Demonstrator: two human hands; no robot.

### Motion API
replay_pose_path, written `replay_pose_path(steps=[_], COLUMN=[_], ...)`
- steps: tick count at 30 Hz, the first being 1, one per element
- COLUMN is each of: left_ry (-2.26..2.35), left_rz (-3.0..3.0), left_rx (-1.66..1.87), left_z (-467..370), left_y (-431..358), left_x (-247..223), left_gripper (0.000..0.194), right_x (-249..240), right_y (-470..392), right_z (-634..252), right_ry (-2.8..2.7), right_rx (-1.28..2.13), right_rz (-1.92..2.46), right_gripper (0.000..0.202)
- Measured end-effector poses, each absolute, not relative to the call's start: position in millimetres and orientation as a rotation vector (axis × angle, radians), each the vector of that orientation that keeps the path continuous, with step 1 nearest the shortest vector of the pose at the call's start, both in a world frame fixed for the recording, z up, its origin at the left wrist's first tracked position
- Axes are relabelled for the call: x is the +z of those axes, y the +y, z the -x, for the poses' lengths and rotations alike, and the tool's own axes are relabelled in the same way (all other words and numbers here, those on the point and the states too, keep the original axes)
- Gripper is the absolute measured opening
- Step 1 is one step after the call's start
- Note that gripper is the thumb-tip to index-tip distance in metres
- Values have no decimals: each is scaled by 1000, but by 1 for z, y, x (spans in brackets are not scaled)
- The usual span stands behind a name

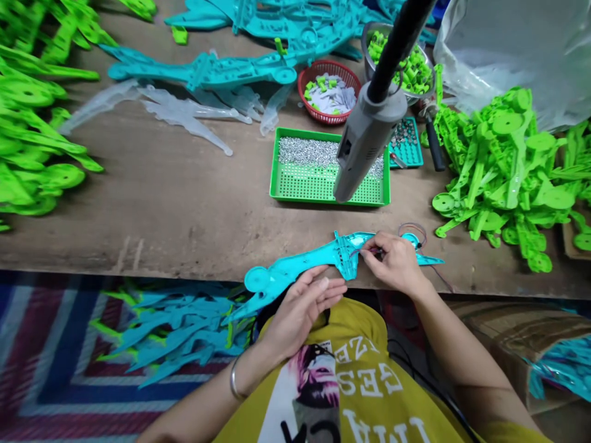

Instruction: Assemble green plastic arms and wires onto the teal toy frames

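A long blue plastic toy-like body shell lies along the table's front edge, its left end jutting out over the edge. My left hand is open beside its lower side, palm turned up and fingers stretched out. Above the shell's right half, my right hand is closed in a pinch on thin dark reddish wires near a ribbed crosspiece. A loop of these wires shows behind the right hand, and a loose end trails to the right. The hand hides part of the shell.
A green tray of small metal pieces stands ahead, under a hanging grey tool. Behind are a red basket and a metal bowl. Green plastic parts heap at right, others at left. Blue shells lie below the table.
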State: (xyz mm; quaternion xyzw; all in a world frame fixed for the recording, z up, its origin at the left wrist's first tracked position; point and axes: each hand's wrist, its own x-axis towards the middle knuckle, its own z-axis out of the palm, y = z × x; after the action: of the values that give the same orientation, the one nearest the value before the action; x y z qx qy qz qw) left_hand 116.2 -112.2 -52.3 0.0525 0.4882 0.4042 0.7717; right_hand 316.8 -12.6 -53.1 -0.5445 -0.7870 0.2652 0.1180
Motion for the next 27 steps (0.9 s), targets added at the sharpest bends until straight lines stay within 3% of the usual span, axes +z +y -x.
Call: replay_pose_path(steps=[11,27], left_ry=[1119,1041], left_rz=[-140,-253], left_rx=[1123,1070], left_z=[-143,-146], left_y=[-66,-63], left_x=[-65,-68], left_gripper=[44,36], right_x=[-54,-40], right_y=[-8,-18], right_z=[-319,-312], right_ry=[-2149,-2070], right_rx=[793,872], right_rz=[1638,1623], right_gripper=[14,11])
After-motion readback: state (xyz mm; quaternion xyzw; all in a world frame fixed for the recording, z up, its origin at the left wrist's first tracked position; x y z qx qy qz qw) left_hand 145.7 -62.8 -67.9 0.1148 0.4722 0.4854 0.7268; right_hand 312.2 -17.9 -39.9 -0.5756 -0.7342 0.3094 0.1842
